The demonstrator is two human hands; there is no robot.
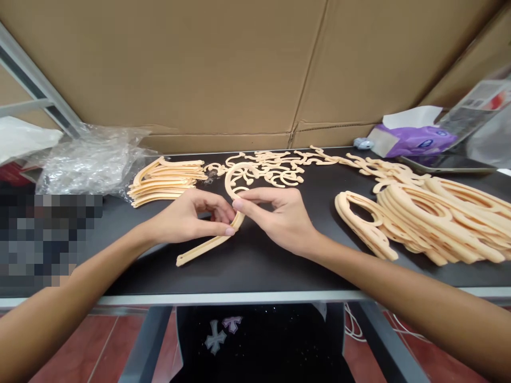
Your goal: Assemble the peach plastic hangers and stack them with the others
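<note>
Between my two hands is a cream-coloured curved strip (207,249), hook-shaped, with a straight lower leg and a rounded upper end. My left hand (195,215) pinches it near the bend, thumb in front and fingers behind. Just above, my right hand (277,215) grips the same strip between thumb and forefinger. Behind the hands lie many small scroll-shaped cream pieces (279,167), loosely heaped. A stack of similar curved strips (167,178) sits beyond my left hand. To the right, larger looped cream pieces (419,218) are piled in overlapping rows.
Crumpled clear plastic bags (91,162) lie at the back left. A purple tissue pack (419,135) and a dark flat device (451,164) are at the back right. Cardboard (199,64) stands behind the black table (263,271), whose metal edge (255,298) runs along the front.
</note>
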